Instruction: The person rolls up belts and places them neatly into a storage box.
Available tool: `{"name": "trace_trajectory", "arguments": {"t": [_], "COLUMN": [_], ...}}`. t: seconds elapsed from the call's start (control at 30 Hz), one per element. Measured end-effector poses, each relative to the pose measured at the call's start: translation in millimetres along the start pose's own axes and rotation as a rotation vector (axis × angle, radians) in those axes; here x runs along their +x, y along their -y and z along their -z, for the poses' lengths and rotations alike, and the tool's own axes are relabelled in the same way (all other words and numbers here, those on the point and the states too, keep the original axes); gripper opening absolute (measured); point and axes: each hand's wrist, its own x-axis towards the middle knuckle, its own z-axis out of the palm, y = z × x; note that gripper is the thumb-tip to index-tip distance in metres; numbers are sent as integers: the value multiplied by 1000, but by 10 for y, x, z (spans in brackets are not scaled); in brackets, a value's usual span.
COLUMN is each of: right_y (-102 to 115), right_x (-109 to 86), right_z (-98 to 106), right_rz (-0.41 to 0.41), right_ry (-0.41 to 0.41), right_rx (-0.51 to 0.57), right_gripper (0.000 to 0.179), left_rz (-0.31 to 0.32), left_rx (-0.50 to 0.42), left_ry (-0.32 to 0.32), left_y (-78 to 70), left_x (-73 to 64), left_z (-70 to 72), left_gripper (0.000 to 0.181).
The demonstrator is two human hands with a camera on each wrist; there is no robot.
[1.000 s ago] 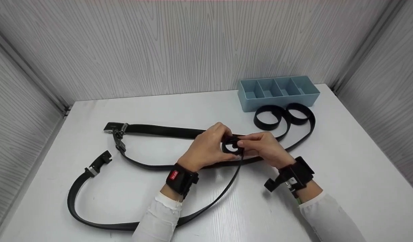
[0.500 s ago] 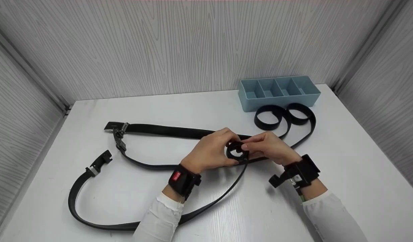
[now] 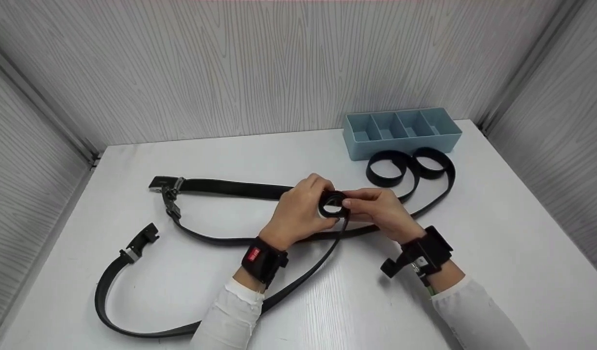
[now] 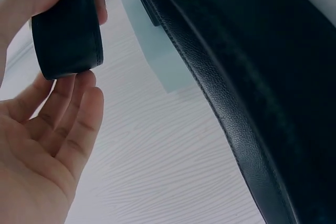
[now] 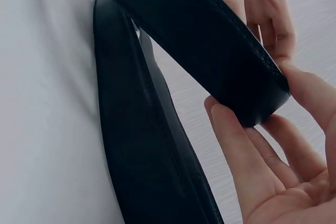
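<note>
A black belt is partly rolled into a small coil (image 3: pixel 333 215) held above the table in the head view. My left hand (image 3: pixel 298 211) grips the coil from the left, thumb below and fingers over the top. From the right, my right hand (image 3: pixel 383 211) pinches its edge between thumb and fingers. In the right wrist view the belt's strap (image 5: pixel 226 66) bends round at my right fingertips. The unrolled length (image 3: pixel 157 334) drops from the coil, passes under the left sleeve and curves to its buckle (image 3: pixel 144 238) at the left.
Behind the hands lie two more black belts, one with a plate buckle (image 3: pixel 164 183), the other with a framed buckle (image 3: pixel 172 210). Their far ends curl into a left loop (image 3: pixel 385 182) and a right loop (image 3: pixel 430 174) before a blue four-slot box (image 3: pixel 405 147).
Both hands shift with the coil a little right and nearer, then back left and away. The buckle end of the held belt slides slightly nearer. The other belts stay put.
</note>
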Motion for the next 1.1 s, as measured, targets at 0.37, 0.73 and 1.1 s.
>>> {"name": "trace_trajectory", "arguments": {"t": [0.37,0.73,1.1], "right_y": [10,112,-28], "right_x": [-2,-22,38], "right_z": [166,342,167], "right_rz": [-42,-102,-45], "right_ry": [33,150,24], "right_rx": [-144,-244,-69], "right_gripper": [31,36,23], "left_rz": [59,-28,-63], "left_rx": [-35,-94,-31], "left_ry": [188,256,135], "left_y": [-93,-171,-49], "left_x": [11,14,1], "left_z": [34,-32,-15], "left_gripper": [55,58,53]}}
